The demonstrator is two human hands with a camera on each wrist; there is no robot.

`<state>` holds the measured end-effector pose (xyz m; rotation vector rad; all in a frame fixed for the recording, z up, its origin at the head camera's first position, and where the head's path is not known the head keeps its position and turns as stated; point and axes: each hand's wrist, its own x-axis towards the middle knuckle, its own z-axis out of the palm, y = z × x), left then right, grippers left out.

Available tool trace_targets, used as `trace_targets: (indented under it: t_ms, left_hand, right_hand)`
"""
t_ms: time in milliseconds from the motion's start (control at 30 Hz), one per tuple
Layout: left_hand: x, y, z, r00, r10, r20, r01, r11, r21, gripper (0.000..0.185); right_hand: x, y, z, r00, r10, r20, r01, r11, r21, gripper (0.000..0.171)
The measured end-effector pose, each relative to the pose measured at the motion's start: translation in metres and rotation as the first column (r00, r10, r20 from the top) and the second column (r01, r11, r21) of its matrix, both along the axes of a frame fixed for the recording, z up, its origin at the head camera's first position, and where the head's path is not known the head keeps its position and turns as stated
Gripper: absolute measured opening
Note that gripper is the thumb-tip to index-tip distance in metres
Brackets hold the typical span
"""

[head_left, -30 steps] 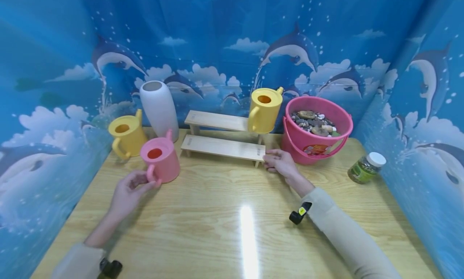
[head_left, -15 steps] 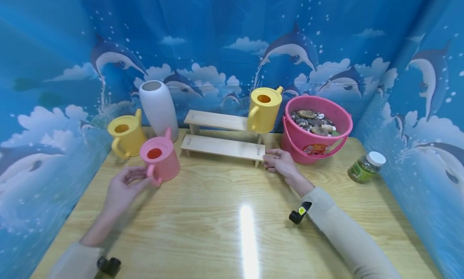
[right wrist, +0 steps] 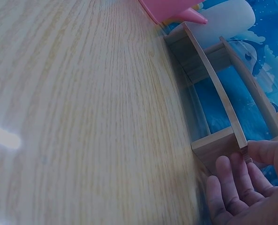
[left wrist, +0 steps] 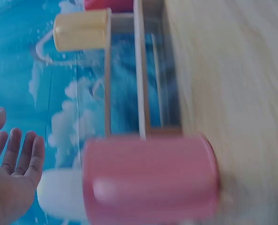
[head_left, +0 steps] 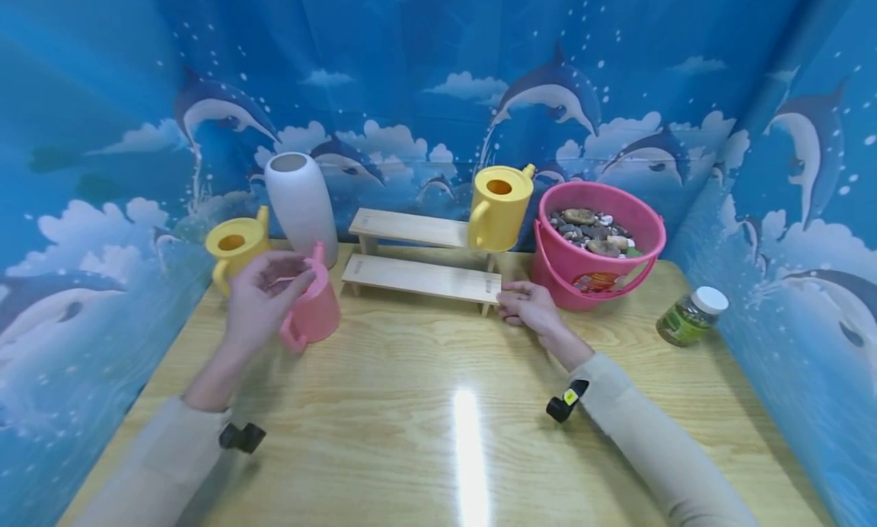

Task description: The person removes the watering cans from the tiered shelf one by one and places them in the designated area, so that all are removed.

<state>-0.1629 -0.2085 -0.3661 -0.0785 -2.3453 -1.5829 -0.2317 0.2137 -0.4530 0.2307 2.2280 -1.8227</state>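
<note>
The left hand (head_left: 262,302) hangs over the pink watering can (head_left: 318,310), on its ten o'clock side; its thumb and fingers are apart and hold nothing, and the left wrist view shows them clear of the can. Taking twelve o'clock as the far side, the pink watering can stands upright at ten o'clock from the middle of the worktop (head_left: 397,405), its spout toward twelve and its handle toward seven. Part of its top is hidden by the hand.

The right hand (head_left: 530,306) pinches the three o'clock end of the lower board of a two-step wooden stand (head_left: 421,279), thumb and fingers closed on the board's end. The stand is at twelve o'clock on the worktop.

On the upper board, toward its three o'clock end, stands a yellow watering can (head_left: 505,215). A second yellow can (head_left: 233,262) is at ten o'clock from the pink one, and a tall white vase (head_left: 301,207) at twelve. A pink bucket (head_left: 565,272) holding stones (head_left: 596,234) stands at two o'clock on the worktop; a white-lidded jar (head_left: 685,321) is near three. A blue dolphin-print curtain (head_left: 425,70) hangs behind.
</note>
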Motion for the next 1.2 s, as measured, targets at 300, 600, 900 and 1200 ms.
trace_targets:
  t_ms: [300,600,900,1200]
  left_hand:
    - [-0.040,0.068,0.002,0.980,-0.197,-0.031,0.200,0.972,0.127,0.037]
    - [-0.087,0.135,-0.008,0.946,-0.322,-0.035,0.324,0.945,0.052,0.039]
    - [-0.115,0.183,-0.014,0.926,-0.377,-0.031,0.379,0.922,0.082,0.039]
    - [-0.124,0.207,-0.010,0.927,-0.374,-0.026,0.375,0.925,0.066,0.039]
  right_hand:
    - [0.001,0.003,0.000,1.000,0.016,0.007,-0.016,1.000,0.003,0.050]
    - [0.000,0.005,0.000,1.000,0.008,-0.004,-0.008,1.000,-0.013,0.050]
    - [0.001,0.004,0.003,1.000,0.002,0.016,-0.002,1.000,0.001,0.050]
    - [0.000,0.001,0.002,1.000,0.010,0.016,-0.010,1.000,-0.025,0.051]
